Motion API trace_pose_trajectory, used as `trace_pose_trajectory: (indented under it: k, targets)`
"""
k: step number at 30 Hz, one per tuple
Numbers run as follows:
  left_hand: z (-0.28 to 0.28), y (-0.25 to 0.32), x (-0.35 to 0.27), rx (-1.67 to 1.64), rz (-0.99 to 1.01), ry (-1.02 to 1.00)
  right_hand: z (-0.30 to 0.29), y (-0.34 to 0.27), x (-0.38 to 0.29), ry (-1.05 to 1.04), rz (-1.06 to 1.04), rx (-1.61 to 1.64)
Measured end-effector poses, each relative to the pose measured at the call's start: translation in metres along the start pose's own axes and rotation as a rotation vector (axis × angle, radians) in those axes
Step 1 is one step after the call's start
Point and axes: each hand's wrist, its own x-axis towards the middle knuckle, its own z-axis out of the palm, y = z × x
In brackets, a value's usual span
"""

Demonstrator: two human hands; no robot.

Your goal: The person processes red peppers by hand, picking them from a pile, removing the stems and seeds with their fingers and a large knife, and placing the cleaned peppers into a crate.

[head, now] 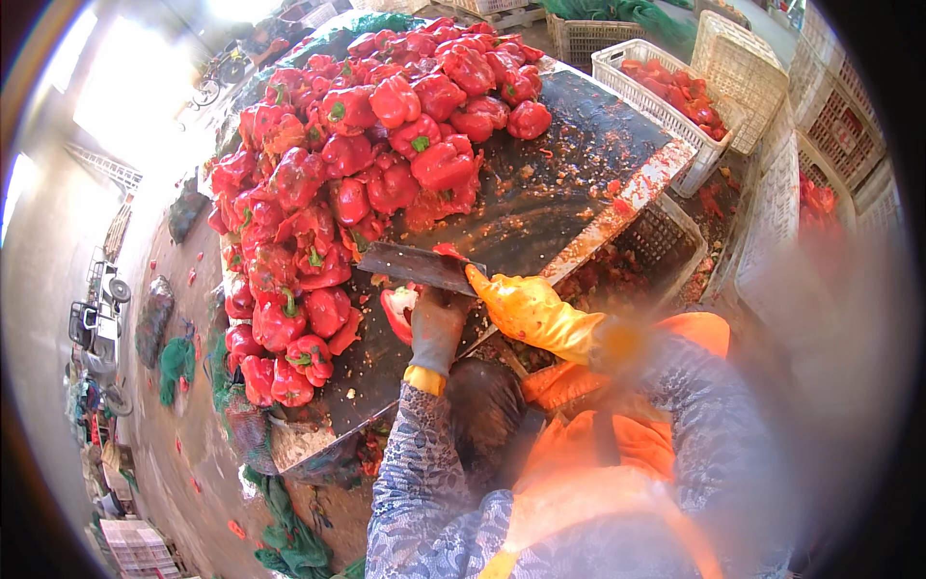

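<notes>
My right hand (535, 315), in an orange-yellow rubber glove, grips a wide-bladed knife (416, 268). Its dark, wet blade reaches left across the fingertips of my left hand (439, 326), and the handle is hidden in the glove. That left hand wears a grey-coated glove with a yellow cuff beneath it. It holds a cut red bell pepper (398, 313), whose pale inside shows at the left of the fingers. A small strip of red pepper (450, 251) lies by the blade's upper edge. Just beyond is a large heap of red bell peppers (347, 159), some torn or crushed.
Wet pulp and seeds dot the dark tabletop (557, 166) with its pale edge strip (622, 210). Below that edge stands a crate (673, 231) with pepper scraps. A white plastic crate (665, 94) holds red pieces. Green netting (293, 532) and filled mesh sacks (154, 318) lie on the floor.
</notes>
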Motion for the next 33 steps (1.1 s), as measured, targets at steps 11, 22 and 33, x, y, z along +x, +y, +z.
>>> trace_pose_trajectory:
  k: [11,22,33]
  targets:
    - [0.001,-0.003,0.031,0.123,0.147,-0.054,-0.017,0.017,-0.020,-0.003,0.032,-0.066]
    - [0.011,0.013,-0.001,0.238,0.094,-0.096,0.009,0.038,0.056,-0.173,0.346,0.355]
    - [-0.024,0.004,-0.006,-0.474,0.136,-0.111,-0.095,0.035,0.001,-0.256,0.766,0.569]
